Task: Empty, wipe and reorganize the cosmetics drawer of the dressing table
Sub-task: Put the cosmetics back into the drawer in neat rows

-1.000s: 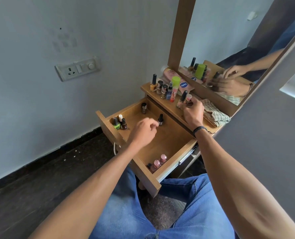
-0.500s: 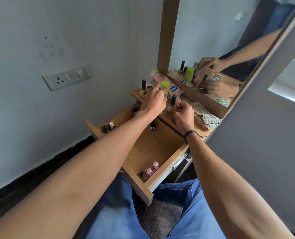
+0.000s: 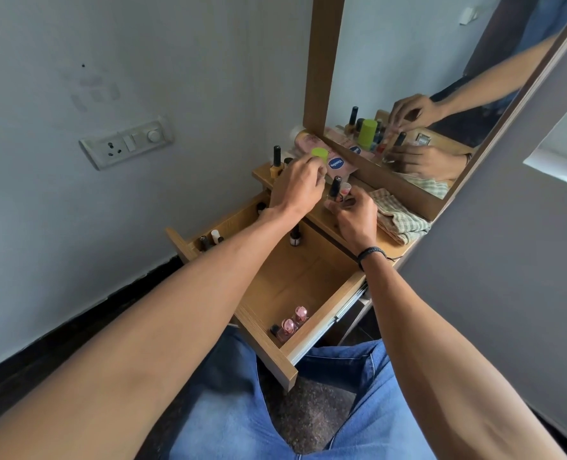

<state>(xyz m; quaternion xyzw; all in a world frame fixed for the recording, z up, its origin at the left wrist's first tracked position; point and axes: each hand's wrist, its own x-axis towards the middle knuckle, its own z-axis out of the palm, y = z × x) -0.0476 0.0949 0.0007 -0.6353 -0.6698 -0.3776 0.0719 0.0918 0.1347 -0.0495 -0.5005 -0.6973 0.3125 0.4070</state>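
Drawer (image 3: 308,280) floor lies mostly bare between corner bottle clusters.

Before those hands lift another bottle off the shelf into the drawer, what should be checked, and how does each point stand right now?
1. Drawer pulled open: ok.
2. Bare room on the drawer floor for more bottles: ok.
3. Left hand has a firm hold on something: cannot tell, its fingers are hidden.
4. Right hand is at the black-capped bottle: ok, but the grip is unclear.
5. Pink bottles standing clear in the near corner: ok.
6. Cloth out of the way on the shelf: ok.
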